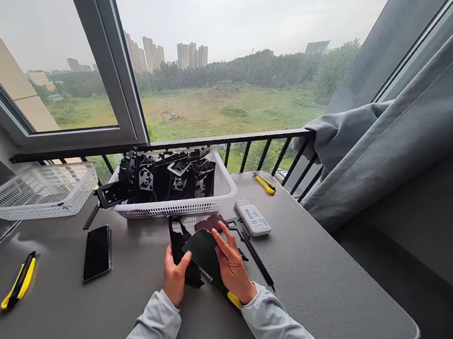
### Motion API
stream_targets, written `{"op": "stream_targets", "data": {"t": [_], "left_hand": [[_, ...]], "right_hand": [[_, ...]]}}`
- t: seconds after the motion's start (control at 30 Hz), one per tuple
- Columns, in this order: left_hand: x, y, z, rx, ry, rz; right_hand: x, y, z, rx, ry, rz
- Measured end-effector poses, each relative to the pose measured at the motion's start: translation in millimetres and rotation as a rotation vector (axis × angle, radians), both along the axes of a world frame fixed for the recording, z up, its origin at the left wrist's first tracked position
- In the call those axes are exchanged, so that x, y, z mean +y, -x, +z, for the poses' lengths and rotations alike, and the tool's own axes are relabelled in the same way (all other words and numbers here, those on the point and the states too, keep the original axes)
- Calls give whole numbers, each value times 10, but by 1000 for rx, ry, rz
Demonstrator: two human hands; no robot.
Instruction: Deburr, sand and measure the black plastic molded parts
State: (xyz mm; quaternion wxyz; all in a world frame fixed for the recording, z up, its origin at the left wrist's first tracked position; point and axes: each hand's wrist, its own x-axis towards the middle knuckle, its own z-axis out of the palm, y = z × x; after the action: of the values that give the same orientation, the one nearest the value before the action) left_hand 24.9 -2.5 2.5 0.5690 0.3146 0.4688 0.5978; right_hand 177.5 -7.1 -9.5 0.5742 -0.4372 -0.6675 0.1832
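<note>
A dark green sheet (pixel 202 253), which looks like sandpaper, is tilted up between both hands. My left hand (pixel 175 275) is closed on its left edge, thumb on the front. At its right edge, my right hand (pixel 234 271) pinches the sheet, with the upper fingers stretched out. A black plastic part (pixel 177 237) lies right behind my left hand, partly hidden by it. Beneath my right wrist shows the yellow end of a utility knife (pixel 233 300). Behind the sheet is a reddish-brown piece (pixel 209 222). Black calipers (pixel 257 256) lie just right of my right hand.
A white basket (pixel 172 208) full of black plastic parts stands at the window, beside another white basket (pixel 35 211). A phone (pixel 96 253) and a yellow-black cutter (pixel 19 281) lie left. A white box-shaped device (pixel 253 218) and another cutter (pixel 263 183) lie right.
</note>
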Motion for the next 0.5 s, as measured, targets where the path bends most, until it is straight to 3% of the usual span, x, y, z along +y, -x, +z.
{"op": "stream_targets", "data": {"t": [0.17,0.33,0.5], "left_hand": [[3,6,-16,-29,8,3],[8,6,91,-84,46,35],[25,6,151,-153,114,21]], "right_hand": [[-23,-10,51,-73,-67,70],[-41,-35,104,-118,-168,140],[-40,-38,84,-163,-155,219]]}}
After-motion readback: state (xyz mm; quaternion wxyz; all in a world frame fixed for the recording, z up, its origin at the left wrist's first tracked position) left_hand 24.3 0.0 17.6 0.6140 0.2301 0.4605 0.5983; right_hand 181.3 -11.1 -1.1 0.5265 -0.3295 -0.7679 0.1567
